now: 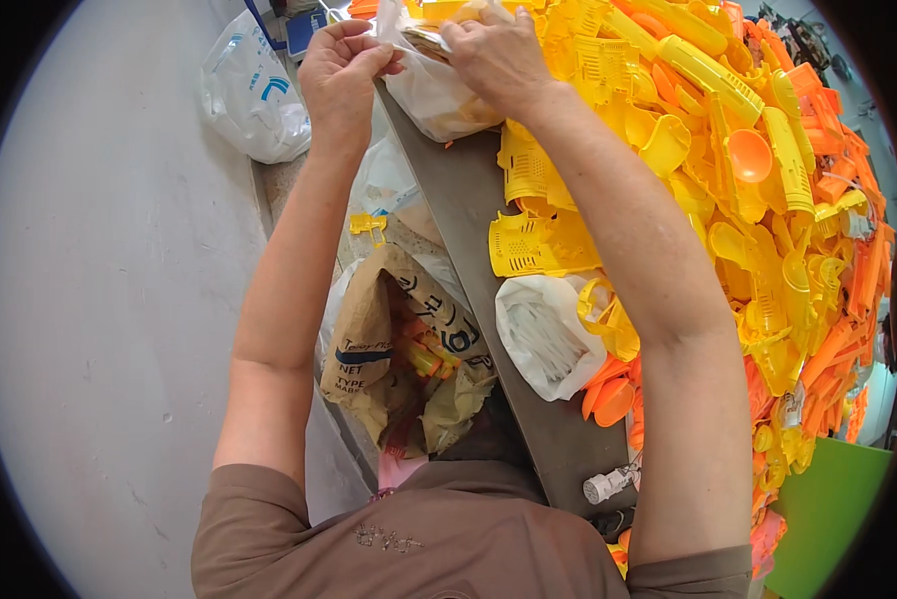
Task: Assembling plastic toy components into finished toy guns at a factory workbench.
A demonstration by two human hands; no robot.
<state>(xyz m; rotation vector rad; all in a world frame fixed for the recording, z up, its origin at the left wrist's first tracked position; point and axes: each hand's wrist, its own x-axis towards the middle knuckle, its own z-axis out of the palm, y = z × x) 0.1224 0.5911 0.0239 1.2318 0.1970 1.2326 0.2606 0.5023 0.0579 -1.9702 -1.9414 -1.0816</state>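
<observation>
Handling a white plastic bag (441,105) — far along the counter (465,195).
Pinching at its edge with left fingers (372,62), gripping its mouth with right fingers (464,38) — just beside heaped yellow plastic parts (603,65).

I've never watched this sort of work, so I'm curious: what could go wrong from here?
The white bag at the right hand sits by the table edge, so a tug might pull it off. The yellow and orange plastic pieces are heaped loosely, so a brush of the arm could topple some. The open bag of pale, thin pieces, also near the edge, might spill if knocked.
</observation>
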